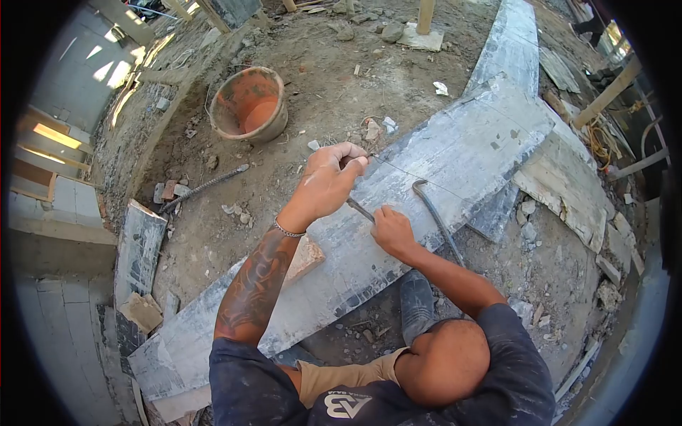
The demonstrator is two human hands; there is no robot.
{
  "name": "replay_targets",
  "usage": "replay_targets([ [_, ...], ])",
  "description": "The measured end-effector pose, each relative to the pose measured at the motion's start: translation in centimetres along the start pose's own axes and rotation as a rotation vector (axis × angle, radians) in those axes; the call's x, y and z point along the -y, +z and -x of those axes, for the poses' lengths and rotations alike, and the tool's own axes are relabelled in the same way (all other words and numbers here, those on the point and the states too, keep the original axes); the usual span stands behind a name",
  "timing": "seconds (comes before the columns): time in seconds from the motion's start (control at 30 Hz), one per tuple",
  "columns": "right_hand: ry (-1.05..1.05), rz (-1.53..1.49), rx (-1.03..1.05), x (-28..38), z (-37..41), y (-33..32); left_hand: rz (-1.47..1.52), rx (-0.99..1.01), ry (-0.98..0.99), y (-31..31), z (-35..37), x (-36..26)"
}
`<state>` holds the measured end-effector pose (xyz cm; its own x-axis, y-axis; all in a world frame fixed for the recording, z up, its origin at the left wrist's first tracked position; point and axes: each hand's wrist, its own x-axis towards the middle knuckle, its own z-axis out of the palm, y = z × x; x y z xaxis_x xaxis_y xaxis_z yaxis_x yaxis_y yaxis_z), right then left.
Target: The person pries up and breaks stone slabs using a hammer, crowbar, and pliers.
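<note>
My left hand point(332, 176), at the end of a tattooed forearm with a bracelet, is raised over the grey plank point(455, 153). Its thumb and fingers pinch the end of a thin dark wire point(405, 170), which runs off to the right above the plank. Lower and to the right, my right hand point(393, 231) is closed around a short dark metal rod point(361, 210); one end sticks out toward my left hand, and the rest is hidden in the fist. Beside my right hand, a bent metal bar point(435, 211) with a hooked end lies across the plank.
An orange-brown bucket point(283, 113) stands on the dirt beyond the plank. A ridged steel bar point(206, 188) lies to the left. A broken block point(305, 257) rests by my left forearm. Worn boards point(565, 184) and rubble are at right, near a wooden post point(607, 92).
</note>
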<state>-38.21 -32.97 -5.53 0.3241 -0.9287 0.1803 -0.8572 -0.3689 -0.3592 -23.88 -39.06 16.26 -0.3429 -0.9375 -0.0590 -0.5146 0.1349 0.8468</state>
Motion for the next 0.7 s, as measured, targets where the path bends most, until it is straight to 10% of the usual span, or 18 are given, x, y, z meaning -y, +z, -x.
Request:
replay_targets([
  [0.2,0.211,-0.671,0.018,1.0,3.9,-9.9,-0.116,-0.028,0.06,-0.6,0.1,0.7],
  [0.27,0.361,-0.968,0.315,1.5,3.5,-14.5,-0.153,-0.004,0.037,-0.8,0.4,0.3],
  [0.7,0.109,-0.953,0.272,-0.2,0.0,-14.0,-0.139,0.035,-0.003,-1.3,0.8,0.0],
])
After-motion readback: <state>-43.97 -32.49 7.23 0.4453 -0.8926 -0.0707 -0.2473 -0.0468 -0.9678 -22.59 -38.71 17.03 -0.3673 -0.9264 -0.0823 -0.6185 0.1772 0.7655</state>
